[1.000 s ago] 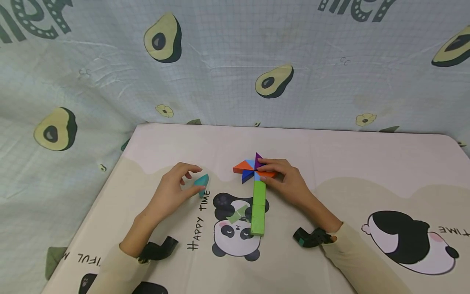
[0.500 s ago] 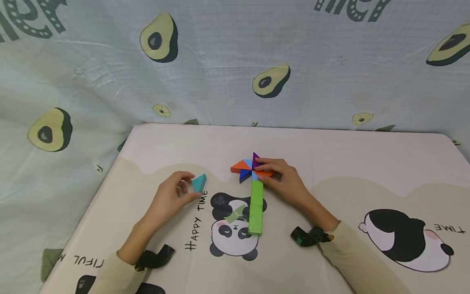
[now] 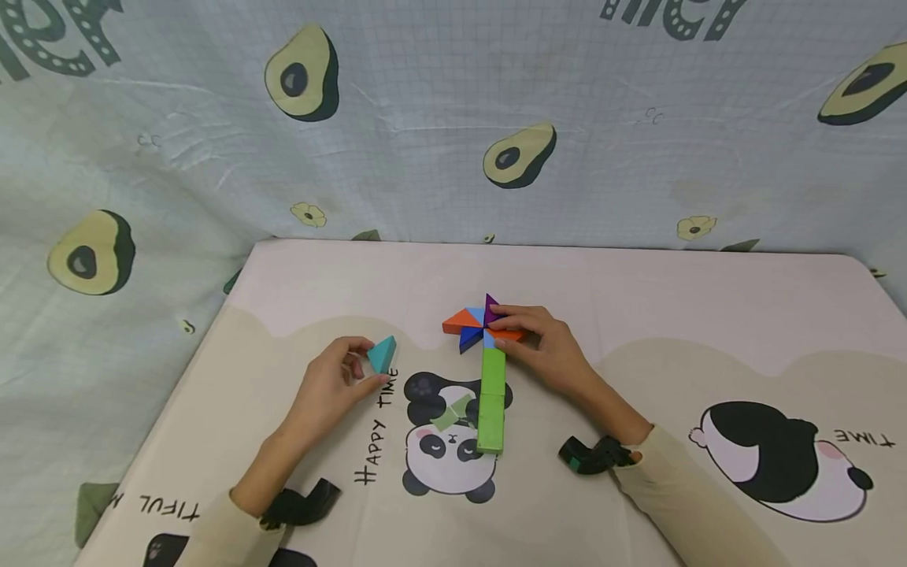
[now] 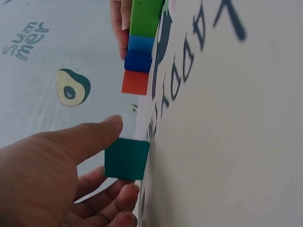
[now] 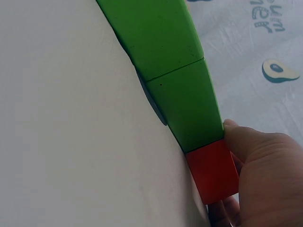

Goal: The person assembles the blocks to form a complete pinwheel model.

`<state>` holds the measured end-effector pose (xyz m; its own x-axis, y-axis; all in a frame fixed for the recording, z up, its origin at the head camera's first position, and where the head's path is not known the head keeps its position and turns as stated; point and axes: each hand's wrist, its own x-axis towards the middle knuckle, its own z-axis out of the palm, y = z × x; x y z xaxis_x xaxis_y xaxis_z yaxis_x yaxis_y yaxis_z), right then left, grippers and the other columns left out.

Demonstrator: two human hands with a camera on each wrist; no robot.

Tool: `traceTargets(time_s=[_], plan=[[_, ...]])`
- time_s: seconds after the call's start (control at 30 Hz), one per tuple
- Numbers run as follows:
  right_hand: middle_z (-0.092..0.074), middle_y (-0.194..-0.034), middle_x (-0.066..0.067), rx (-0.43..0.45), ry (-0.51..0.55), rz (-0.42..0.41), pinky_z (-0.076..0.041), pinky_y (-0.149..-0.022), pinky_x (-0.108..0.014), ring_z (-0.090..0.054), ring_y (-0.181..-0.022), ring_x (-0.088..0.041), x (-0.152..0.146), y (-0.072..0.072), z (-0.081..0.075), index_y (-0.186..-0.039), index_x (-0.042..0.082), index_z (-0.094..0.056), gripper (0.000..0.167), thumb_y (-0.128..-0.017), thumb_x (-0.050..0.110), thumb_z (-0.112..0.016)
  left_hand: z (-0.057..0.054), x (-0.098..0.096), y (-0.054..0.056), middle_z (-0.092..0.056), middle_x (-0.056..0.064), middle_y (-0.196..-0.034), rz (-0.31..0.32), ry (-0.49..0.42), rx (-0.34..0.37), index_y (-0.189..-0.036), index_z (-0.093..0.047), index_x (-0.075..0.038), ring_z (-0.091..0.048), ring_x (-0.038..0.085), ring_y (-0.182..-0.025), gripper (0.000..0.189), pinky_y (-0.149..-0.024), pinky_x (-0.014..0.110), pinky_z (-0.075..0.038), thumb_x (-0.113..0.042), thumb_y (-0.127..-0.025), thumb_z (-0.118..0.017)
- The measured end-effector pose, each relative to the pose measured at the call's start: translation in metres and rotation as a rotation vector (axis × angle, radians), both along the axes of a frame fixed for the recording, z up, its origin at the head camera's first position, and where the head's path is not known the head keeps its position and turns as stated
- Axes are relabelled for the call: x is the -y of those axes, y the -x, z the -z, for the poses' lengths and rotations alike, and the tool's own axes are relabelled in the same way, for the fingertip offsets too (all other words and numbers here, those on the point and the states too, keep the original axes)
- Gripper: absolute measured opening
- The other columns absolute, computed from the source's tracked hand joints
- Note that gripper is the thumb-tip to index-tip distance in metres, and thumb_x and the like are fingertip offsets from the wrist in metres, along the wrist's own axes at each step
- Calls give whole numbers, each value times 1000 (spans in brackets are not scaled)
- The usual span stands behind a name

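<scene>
In the head view my left hand point(image 3: 329, 378) pinches a teal triangular block point(image 3: 383, 354) between thumb and fingers, left of the other blocks. The left wrist view shows the square end of this teal block point(image 4: 126, 159) close to the tabletop. Several triangular blocks form a pinwheel: orange point(image 3: 462, 321), dark blue point(image 3: 471, 339), light blue and purple point(image 3: 490, 309). Around the pinwheel's right-hand orange triangular block point(image 3: 512, 335) curl the thumb and fingers of my right hand point(image 3: 549, 342), partly hiding it. Two green blocks point(image 3: 492, 398) run in a line below the pinwheel.
A pale tablecloth with printed pandas point(image 3: 449, 457) and lettering covers the table point(image 3: 602, 512). Behind and to the left hangs a curtain with avocado prints point(image 3: 520, 156). Black wrist cameras point(image 3: 595, 455) sit on both forearms.
My left hand has turned the teal block in its fingers and drawn slightly down and back. My right hand stays at the pinwheel. The whole head view has shifted a little.
</scene>
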<state>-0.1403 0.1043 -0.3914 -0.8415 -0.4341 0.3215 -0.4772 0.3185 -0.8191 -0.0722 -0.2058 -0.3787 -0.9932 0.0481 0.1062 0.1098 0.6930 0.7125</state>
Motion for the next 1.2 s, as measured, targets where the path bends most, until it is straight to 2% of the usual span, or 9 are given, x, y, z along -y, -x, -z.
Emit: traceTargets(time_s=[0.17,0.33,0.5,0.73,0.8,0.87,1.07,1.2], plan=[[-57,-132,0,-4,1,2,-32,-104,-41,-44,-126,-18,-3,7,13,-113,14,-71,27,-86,12,-73,1,-3,0,-55,6,-79,-15,14,-6,-116,-57,1,-48,17,-70,50,-57,24,-37,-10,-75,-82],[-57,-132,6,-9,-6,-3,-33,-104,-38,-44,-126,-13,-4,8,14,-113,19,-71,27,-87,18,-72,2,-4,0,-54,6,-77,-31,19,-18,-114,-58,1,-48,17,-69,48,-57,24,-36,-9,-74,-83],[-57,-132,5,-15,-20,-2,-33,-104,-37,-43,-126,-13,-4,7,13,-113,18,-71,26,-87,19,-72,0,-5,-1,-55,6,-79,-36,19,-35,-114,-59,-1,-49,17,-72,49,-59,24,-37,-11,-73,-84],[-58,-129,-15,12,-4,2,-32,-104,-42,-45,-125,-32,4,-11,-23,-110,0,-69,25,-85,1,-70,-9,-19,-3,-56,6,-84,15,-18,-60,-116,-58,-4,-50,17,-75,51,-60,24,-39,-12,-72,-84],[-57,-129,-15,11,-8,1,-33,-104,-40,-45,-125,-33,4,-11,-23,-110,0,-69,25,-85,1,-70,-11,-25,-4,-55,6,-84,44,-20,-63,-116,-58,-4,-50,17,-75,52,-60,24,-39,-12,-72,-85],[-57,-130,-15,10,-5,0,-32,-104,-39,-45,-125,-32,3,-9,-18,-111,0,-69,25,-85,1,-70,-12,-31,-5,-54,6,-83,73,-19,-72,-116,-58,-4,-50,17,-75,53,-60,24,-39,-12,-72,-85],[-57,-132,-4,-2,4,1,-32,-104,-43,-44,-127,-22,-2,4,9,-113,10,-70,27,-86,9,-72,-16,-48,-4,-56,9,-91,140,-34,-103,-115,-59,-4,-50,18,-74,51,-59,24,-41,-11,-72,-85],[-57,-132,3,-10,-6,0,-32,-105,-40,-43,-127,-15,-4,7,14,-113,17,-71,27,-87,16,-72,-16,-58,-2,-56,9,-94,177,-38,-91,-115,-60,-6,-49,16,-75,48,-59,23,-41,-11,-73,-84]])
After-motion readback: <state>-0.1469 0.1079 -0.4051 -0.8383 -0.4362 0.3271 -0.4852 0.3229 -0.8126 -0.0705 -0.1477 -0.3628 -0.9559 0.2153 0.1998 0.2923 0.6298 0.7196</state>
